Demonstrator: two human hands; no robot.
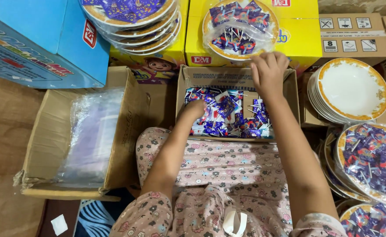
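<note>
At far left we see a blue box (35, 41), near it a cardboard box (48, 140) holding clear plastic bags (92, 136); at right, a stack of empty white plates (348, 90).

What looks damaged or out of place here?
The cardboard box of clear plastic bags has a torn, crumpled front corner. A small white scrap lies loose on the floor. The lollipops in the middle box lie jumbled.

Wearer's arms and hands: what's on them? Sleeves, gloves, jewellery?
Both hands are bare: no gloves, rings or wristbands visible on the left hand or the right hand. Forearms are uncovered. Short pink sleeves with a small floral print end near the elbows, matching the lap garment.
</note>
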